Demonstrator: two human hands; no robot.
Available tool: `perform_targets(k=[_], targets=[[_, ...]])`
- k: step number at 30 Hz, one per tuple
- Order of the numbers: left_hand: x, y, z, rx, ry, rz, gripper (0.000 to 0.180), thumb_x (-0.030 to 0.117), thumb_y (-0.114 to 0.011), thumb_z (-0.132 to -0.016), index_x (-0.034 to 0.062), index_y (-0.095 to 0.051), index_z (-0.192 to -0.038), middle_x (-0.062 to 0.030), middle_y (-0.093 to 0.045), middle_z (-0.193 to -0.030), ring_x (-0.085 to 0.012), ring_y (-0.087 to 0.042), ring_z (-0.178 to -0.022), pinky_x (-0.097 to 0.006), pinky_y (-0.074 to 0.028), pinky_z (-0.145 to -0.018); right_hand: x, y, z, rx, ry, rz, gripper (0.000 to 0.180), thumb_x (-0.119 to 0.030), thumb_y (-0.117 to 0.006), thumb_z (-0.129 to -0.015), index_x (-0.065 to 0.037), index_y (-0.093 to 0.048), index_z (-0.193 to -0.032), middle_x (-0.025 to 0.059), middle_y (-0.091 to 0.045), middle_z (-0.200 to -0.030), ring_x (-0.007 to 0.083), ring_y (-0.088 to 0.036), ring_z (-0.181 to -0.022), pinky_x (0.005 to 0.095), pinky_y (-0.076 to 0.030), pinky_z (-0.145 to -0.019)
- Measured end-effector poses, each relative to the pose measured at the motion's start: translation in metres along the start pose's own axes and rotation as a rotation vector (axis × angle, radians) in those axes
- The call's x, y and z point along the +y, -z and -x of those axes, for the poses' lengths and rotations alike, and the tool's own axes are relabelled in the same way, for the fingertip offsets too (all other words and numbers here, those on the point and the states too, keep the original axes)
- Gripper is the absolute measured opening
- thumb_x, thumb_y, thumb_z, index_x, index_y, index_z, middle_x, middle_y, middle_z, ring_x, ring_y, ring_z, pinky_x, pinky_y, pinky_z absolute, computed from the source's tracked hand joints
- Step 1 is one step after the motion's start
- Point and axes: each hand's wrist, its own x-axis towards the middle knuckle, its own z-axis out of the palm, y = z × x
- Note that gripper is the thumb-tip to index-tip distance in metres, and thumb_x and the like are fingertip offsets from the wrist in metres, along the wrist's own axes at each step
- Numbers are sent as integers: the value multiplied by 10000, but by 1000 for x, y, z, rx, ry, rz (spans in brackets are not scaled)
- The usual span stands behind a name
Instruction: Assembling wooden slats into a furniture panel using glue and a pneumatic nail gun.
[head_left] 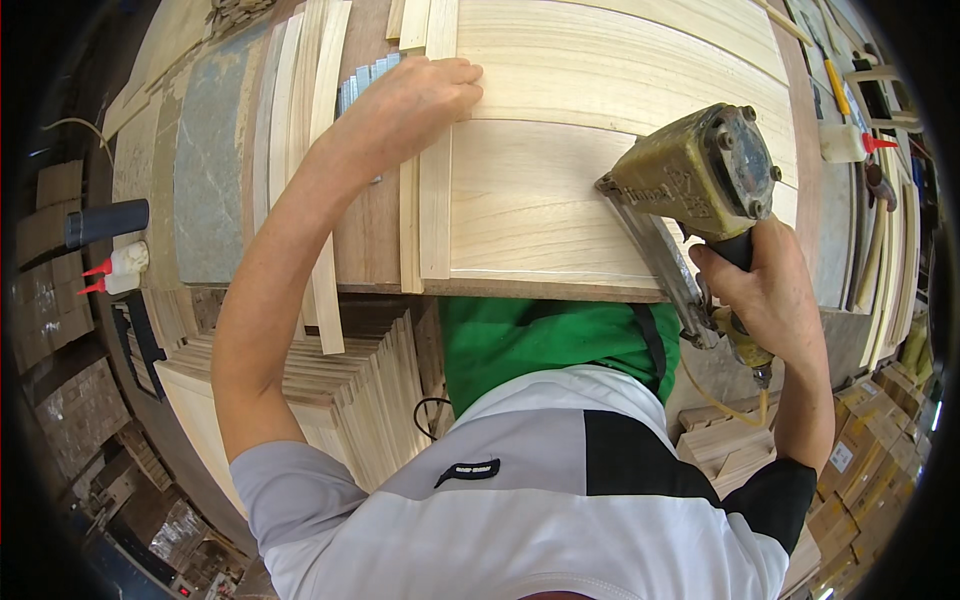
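Fingers of the right hand (775,285) were wrapped around a nail gun (685,180) over boards (545,215); the left hand (425,98) was laid at strips (436,210), grip unclear, metal pieces (361,79) partly blocked by its forearm (312,200).

Left hand (432,95) near 12 o'clock, curled; left elbow (250,398) bent, 8 o'clock. Right hand (782,285) at 3 o'clock, gripping; right elbow (808,440) 4 o'clock.
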Motion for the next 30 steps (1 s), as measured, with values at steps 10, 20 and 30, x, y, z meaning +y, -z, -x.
perform_targets(k=[10, 20, 30], targets=[[6, -1, 5, 45, -33, -57, 175, 14, -607, -798, -50, -653, -953, -138, -645, -1120, -273, -632, -1008, -367, -498, -883, -3, 0, 1, 14, 33, 25, 277, -89, -632, -779, 78, -554, -986, 209, -609, -733, 280, -586, -644, 363, -477, -671], [9, -2, 8, 25, -67, -88, 238, -56, -561, -783, -49, -638, -1007, -153, -624, -1157, -282, -611, -1064, -400, -488, -896, 0, 1, 0, -5, 2, 2, 271, -81, -635, -776, 74, -548, -979, 234, -620, -762, 318, -625, -693, 375, -487, -700], [16, -6, 12, 57, -2, -149, 254, -75, -535, -798, -58, -622, -1036, -175, -601, -1219, -289, -568, -1179, -500, -457, -1001, -1, 1, -1, -55, 12, -22, 283, -63, -634, -792, 73, -527, -1015, 248, -632, -802, 357, -629, -720, 390, -488, -722]])
